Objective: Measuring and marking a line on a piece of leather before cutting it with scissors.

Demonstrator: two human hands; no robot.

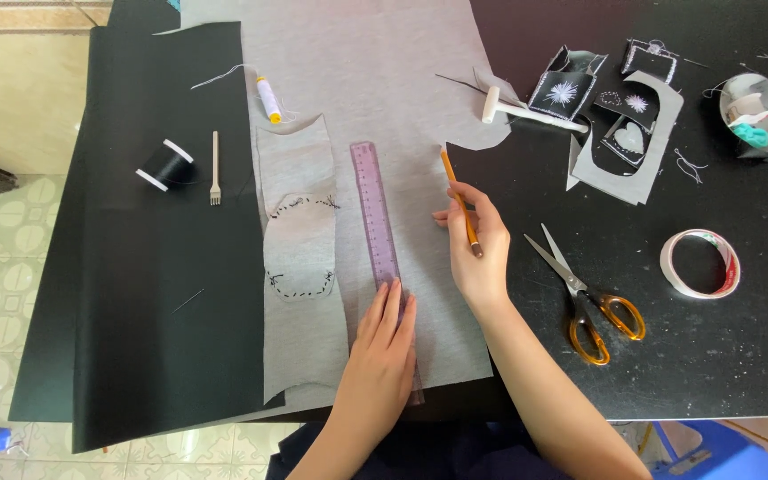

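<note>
Left hand (382, 356) lies flat, fingers extended, pinning the near end of the purple ruler (379, 233) on the grey fabric (375, 80); right hand (476, 249) pinches an orange pencil (460, 203) beside the fabric's right edge, scissors (584, 298) near, tape roll (700, 263) well apart.

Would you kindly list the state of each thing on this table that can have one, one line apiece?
Left hand: pressed flat on the purple ruler.
Right hand: holding an orange pencil, tip near the grey fabric edge.
Purple ruler: lying flat on the grey fabric.
Scissors: blades open, lying untouched.
Tape roll: lying flat.
Black thread spool: on its side.
White thread spool: on its side, thread trailing.
</note>
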